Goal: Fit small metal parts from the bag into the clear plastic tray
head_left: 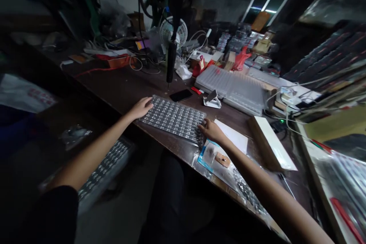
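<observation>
— While the left hand (141, 108) and the right hand (210, 130) are resting on the clear plastic tray (173, 119), what state are the fingers (148, 101) showing?

— The left fingers are lying slightly apart across the tray's far left end, and the right fingers (203, 124) are curving over its right end. Whether either hand is clamping the tray cannot be determined from this view.

— Where is the tray lying?

— It is lying on the dark wooden counter (120, 91), close to the front edge. Its moulded rows are holding small metallic parts, too small to identify.

— What is surrounding it?

— A black smartphone (180, 95) and a white folding stand (212, 100) are sitting just beyond the tray. A white paper sheet (233, 135) and a clear plastic bag (217, 164) are lying beside the right hand. A black hanging tool (171, 61) is partly blocking a white desk fan (173, 31). A second studded tray (105, 167) is sitting below the counter, partly hidden by the left forearm (91, 152).
</observation>
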Available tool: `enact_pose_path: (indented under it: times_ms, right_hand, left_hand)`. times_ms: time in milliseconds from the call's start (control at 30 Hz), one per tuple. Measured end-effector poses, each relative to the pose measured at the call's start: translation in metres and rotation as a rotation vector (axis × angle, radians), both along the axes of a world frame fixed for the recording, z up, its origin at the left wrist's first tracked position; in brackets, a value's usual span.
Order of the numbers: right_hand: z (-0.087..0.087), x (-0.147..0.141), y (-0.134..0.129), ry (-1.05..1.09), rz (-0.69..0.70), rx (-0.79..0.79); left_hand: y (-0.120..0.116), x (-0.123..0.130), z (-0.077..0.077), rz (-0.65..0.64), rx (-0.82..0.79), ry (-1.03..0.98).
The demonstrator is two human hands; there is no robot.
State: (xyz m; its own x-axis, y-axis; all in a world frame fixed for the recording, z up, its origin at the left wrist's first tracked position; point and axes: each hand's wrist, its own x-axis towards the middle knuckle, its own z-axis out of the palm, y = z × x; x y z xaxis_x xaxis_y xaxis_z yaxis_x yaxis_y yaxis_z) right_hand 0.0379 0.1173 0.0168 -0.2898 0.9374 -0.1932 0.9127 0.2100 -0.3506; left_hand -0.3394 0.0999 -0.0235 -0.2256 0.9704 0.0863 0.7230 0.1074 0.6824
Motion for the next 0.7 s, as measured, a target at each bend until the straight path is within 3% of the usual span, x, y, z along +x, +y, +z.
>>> enact_pose_path:
  times_ms: [133, 233, 333, 400, 467, 567, 700]
  right_hand:
    - [-0.002, -0.015, -0.003, -0.115, -0.032, 0.048]
    - [-0.005, -0.024, -0.006, -0.16, -0.039, 0.09]
    - [-0.01, -0.03, -0.007, -0.159, -0.024, 0.123]
    - [-0.015, -0.036, -0.005, -0.126, -0.002, 0.148]
    - [-0.021, -0.043, -0.004, -0.061, 0.025, 0.181]
    - [-0.029, -0.058, -0.001, 0.07, 0.047, 0.209]
    - [-0.026, -0.079, 0.004, 0.248, 0.056, 0.129]
  left_hand:
    - [0.004, 0.01, -0.012, -0.046, -0.063, 0.102]
    - [-0.012, 0.01, -0.017, -0.025, -0.084, 0.135]
    - [-0.056, 0.015, -0.029, 0.039, -0.067, 0.129]
    - [-0.098, 0.025, -0.041, 0.132, 0.045, 0.048]
    - [-0.143, 0.042, -0.055, 0.278, 0.215, -0.152]
    - [-0.204, 0.074, -0.07, 0.517, 0.307, -0.59]
    - [-0.247, 0.113, -0.08, 0.767, 0.344, -1.109]
